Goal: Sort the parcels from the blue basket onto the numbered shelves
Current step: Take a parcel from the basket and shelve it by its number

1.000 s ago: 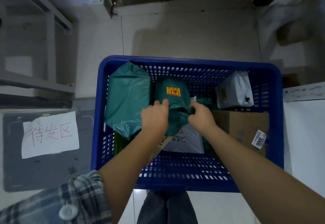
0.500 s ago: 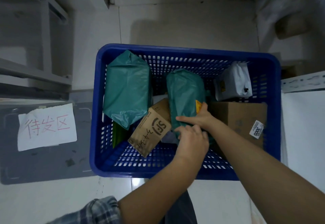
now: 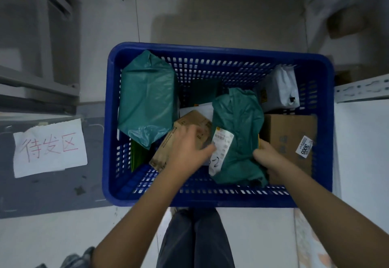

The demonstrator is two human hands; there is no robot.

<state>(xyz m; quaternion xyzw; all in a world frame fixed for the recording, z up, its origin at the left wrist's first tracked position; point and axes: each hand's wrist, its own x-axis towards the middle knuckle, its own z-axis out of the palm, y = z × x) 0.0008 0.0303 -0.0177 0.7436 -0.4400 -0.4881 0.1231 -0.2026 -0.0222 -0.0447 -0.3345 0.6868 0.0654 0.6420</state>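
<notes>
Inside the blue basket (image 3: 219, 50), right of middle, a green parcel (image 3: 237, 124) stands tilted, its white label (image 3: 222, 147) facing up on its left side. Both hands are on it. The right hand (image 3: 268, 158) grips its right edge, fingers curled into the plastic, just beside a brown box (image 3: 292, 133) that carries a sticker reading 3005 (image 3: 304, 147). The left hand (image 3: 187, 150) reaches across a kraft parcel (image 3: 183, 133) and its fingertips touch the label's edge; whether they pinch it or only press I cannot tell. A bigger green bag (image 3: 147, 101) leans in the basket's left part, with a thin green packet (image 3: 137, 156) below it against the wall. A grey-white bag (image 3: 282, 89) sits in the far right corner, and a white envelope (image 3: 202, 108) lies under the kraft parcel. The basket rests on a pale tiled floor (image 3: 210, 15). Left of it, a paper sign (image 3: 49, 147) with handwritten red characters lies on a dark mat (image 3: 42, 194). Grey shelving (image 3: 31, 36) stands at far left.
</notes>
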